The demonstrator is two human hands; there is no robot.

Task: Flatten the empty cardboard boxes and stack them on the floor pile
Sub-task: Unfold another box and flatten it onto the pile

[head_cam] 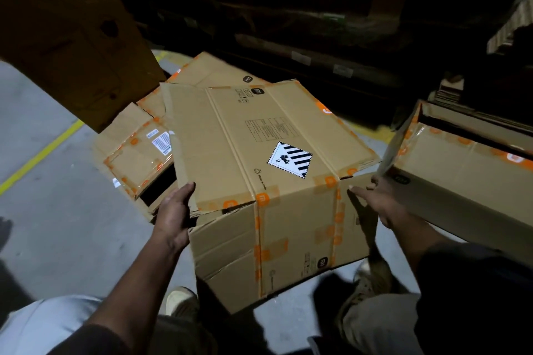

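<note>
Both hands were on the box (pixel 271 181): left hand (pixel 173 210) gripped the near-left flap edge, right hand (pixel 380 202) lay flat-fingered against its right side. Box sat straight ahead, long axis running away toward the floor pile (pixel 135 158) just behind-left. Another carton (pixel 461 181) crowded the right; bare floor (pixel 43 210) lay left.

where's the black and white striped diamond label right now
In the head view, centre-right, the diamond label sits on top of the cardboard box between the left hand and right hand.
</note>
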